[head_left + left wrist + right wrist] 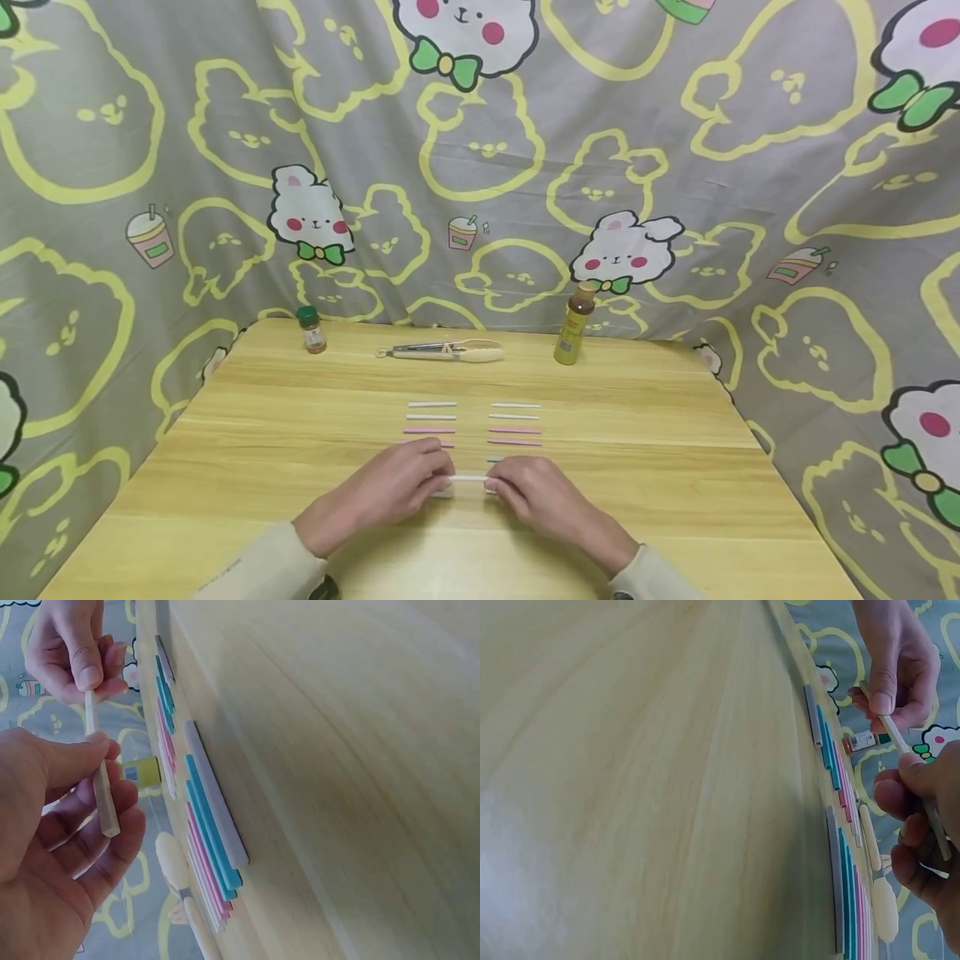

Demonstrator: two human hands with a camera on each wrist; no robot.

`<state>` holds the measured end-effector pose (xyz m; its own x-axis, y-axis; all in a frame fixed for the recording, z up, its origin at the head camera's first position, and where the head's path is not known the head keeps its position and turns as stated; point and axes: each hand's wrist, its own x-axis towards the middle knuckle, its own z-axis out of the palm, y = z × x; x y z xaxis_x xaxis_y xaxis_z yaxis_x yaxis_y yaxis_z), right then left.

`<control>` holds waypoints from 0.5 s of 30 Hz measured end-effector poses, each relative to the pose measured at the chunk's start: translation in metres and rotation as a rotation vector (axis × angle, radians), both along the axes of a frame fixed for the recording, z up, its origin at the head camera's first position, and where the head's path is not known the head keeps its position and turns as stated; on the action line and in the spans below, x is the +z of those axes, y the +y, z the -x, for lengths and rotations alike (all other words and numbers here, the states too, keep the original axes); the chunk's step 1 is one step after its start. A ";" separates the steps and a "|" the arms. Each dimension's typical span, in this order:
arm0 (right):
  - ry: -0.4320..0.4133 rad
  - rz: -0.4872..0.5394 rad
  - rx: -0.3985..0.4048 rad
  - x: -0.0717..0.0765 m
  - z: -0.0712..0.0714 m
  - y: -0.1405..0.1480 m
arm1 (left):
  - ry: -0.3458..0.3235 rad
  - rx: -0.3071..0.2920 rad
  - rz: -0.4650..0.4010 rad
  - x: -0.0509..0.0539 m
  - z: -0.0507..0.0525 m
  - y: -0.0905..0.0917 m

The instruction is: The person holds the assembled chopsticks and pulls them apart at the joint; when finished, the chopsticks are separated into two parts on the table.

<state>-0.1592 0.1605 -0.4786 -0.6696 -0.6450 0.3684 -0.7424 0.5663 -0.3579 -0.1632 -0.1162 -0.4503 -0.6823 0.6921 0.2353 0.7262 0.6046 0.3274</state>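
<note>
A pale cream stick with squared sides (469,477) is held level above the table, one end in each hand. My left hand (393,487) pinches its left end between thumb and fingers. On the other end, my right hand (542,496) has the same kind of pinch. In the left wrist view, the blunt tip of the stick (103,791) sticks out past the left thumb. Below the hands lie two columns of sticks: white (432,404), pink (514,431), teal (206,825) and greyish lilac (215,791). The hands partly cover the nearest sticks in the head view.
Along the back of the wooden table (637,442) stand a green-capped spice jar (312,331) at left and a yellowish bottle (573,327) at right. Tongs with beige tips (442,351) lie between them. A patterned curtain (495,167) hangs behind the table.
</note>
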 end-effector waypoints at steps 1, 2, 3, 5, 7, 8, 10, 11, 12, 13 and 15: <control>-0.002 0.006 0.006 0.000 0.000 0.000 | 0.004 0.000 0.004 0.000 0.000 0.000; -0.009 0.012 0.009 0.001 0.001 0.000 | 0.013 0.000 0.010 0.001 0.000 0.000; -0.022 0.015 0.009 0.001 0.001 -0.001 | 0.025 -0.001 0.019 0.001 0.000 0.000; -0.062 0.022 0.008 0.003 0.003 -0.001 | 0.053 -0.001 0.037 0.002 0.000 0.001; -0.105 0.032 0.008 0.005 0.004 -0.001 | 0.066 0.002 0.043 0.003 0.001 0.002; -0.123 0.037 0.008 0.006 0.005 -0.001 | 0.065 0.004 0.041 0.004 0.001 0.002; -0.147 0.047 0.012 0.008 0.006 -0.001 | 0.044 0.005 0.027 0.005 0.001 0.002; -0.151 0.051 0.014 0.008 0.006 -0.001 | 0.027 0.004 0.016 0.005 0.001 0.002; -0.156 0.054 0.019 0.008 0.006 -0.001 | 0.013 0.003 0.009 0.005 0.002 0.002; -0.161 0.058 0.026 0.008 0.006 0.000 | 0.001 -0.002 0.006 0.005 0.002 0.001; -0.153 0.059 0.047 0.007 0.007 0.003 | 0.008 -0.020 0.010 0.004 0.004 -0.002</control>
